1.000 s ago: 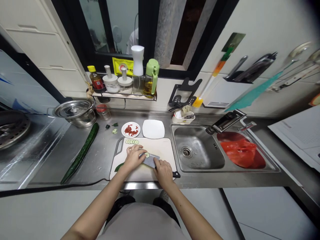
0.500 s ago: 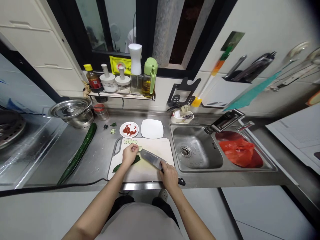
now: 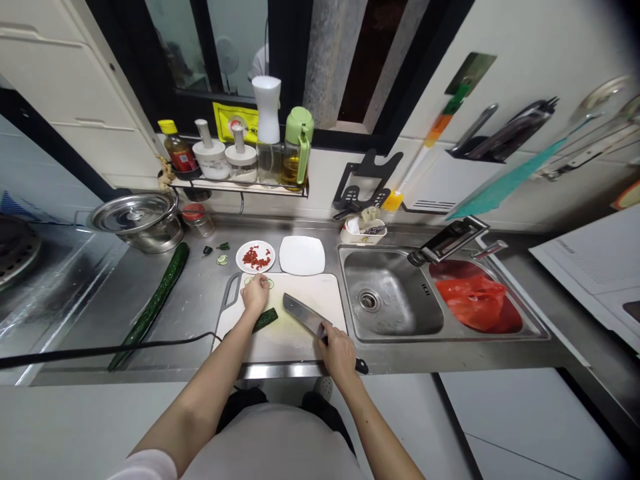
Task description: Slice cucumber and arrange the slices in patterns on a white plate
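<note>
My right hand (image 3: 339, 350) is closed around the black handle of a kitchen knife (image 3: 306, 315), its broad blade pointing up and left over the white cutting board (image 3: 300, 343). At the board's upper left, my left hand (image 3: 255, 295) hovers over or touches a row of thin cucumber slices (image 3: 271, 283), covering most of them. Its fingers are drawn together, and whatever they hold is hidden. A dark green cut piece of cucumber (image 3: 266, 319) lies on the board by my left wrist, partly behind the forearm.
A plate of chopped red pieces (image 3: 256, 257) and a white square plate (image 3: 302, 255) stand behind the board. A whole cucumber (image 3: 155, 300) lies left, crossed by a black cable (image 3: 165, 343). A lidded pot (image 3: 143, 223) stands back left; the sink (image 3: 395, 293) is right.
My left hand has moved left and away from the blade tip to the row of slices. The slice by the blade tip is gone from there. The knife has barely moved.
</note>
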`<state>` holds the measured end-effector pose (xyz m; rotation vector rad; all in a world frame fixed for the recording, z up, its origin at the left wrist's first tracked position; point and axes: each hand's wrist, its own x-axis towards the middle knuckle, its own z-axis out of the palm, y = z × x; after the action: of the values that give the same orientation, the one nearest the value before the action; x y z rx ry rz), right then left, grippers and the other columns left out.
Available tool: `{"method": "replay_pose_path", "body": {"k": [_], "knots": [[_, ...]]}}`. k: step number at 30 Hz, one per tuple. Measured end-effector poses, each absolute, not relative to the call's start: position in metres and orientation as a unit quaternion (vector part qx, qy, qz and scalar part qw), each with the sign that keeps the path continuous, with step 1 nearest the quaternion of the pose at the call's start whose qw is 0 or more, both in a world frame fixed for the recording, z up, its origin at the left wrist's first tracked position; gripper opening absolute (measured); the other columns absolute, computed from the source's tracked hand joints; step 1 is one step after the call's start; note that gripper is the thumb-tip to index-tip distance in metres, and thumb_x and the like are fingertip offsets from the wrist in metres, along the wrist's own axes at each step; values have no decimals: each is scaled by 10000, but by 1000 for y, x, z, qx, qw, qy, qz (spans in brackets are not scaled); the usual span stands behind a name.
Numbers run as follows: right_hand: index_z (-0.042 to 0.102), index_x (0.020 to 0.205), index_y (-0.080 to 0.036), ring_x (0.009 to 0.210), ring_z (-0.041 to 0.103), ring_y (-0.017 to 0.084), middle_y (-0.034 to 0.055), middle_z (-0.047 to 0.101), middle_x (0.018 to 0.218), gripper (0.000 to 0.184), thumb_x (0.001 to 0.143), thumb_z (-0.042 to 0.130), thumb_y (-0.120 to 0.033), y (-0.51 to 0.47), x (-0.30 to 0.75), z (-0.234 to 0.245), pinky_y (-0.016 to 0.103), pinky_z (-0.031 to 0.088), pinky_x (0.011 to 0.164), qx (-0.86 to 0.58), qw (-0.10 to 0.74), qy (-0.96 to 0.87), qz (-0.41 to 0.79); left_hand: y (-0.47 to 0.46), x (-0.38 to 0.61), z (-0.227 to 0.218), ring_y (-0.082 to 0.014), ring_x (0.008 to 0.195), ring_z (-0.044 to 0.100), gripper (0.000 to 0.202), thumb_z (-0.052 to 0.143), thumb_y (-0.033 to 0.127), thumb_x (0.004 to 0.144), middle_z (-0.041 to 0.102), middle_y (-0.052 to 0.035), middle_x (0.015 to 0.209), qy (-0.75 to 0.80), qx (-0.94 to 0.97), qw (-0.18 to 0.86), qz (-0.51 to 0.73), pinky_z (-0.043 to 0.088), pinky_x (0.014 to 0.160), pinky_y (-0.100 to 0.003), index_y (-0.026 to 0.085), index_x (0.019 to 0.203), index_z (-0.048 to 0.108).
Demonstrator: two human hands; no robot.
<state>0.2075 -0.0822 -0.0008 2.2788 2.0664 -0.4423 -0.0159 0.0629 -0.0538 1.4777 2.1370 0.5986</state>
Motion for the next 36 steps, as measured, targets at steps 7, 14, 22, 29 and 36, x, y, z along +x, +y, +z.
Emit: {"method": "replay_pose_path", "body": {"k": [7,14,22,29,36], "knots": [[560,1237,-225,960,602,193,52,682,981,383,855,547,-256,-83,207,0,267,367,833,738,14,657,-154,67,-14,-55,-262,978,592,228,480,213,823,703,-82,938,769,586,192,169,369,860,-381,227,941,675],[581,1196,-223,946,607,192,46,684,959,348,850,550,-246,-83,206,2,264,368,808,745,13,647,-161,66,-15,-57,-279,1014,568,231,483,247,837,687,-101,1001,766,600,173,156,365,869,-396,213,936,689],[577,1202,-232,935,614,194,48,690,958,343,864,531,-268,-83,205,-1,268,373,796,739,2,653,-162,67,-16,-54,-279,1025,572,220,486,254,838,698,-87,977,766,589,191,172,365,873,-399,228,910,693],[575,1211,-231,918,621,184,41,694,965,351,865,523,-267,-82,205,-6,261,384,785,740,-2,652,-164,55,-26,-49,-239,930,610,256,498,290,831,700,-47,923,773,539,222,252,403,829,-347,246,999,685],[593,1183,-229,899,629,180,40,699,969,319,882,499,-278,-77,201,1,256,386,756,739,-10,652,-168,26,-54,-51,-173,719,596,291,508,350,815,669,-19,779,769,497,247,315,432,690,-273,214,992,696]]}}
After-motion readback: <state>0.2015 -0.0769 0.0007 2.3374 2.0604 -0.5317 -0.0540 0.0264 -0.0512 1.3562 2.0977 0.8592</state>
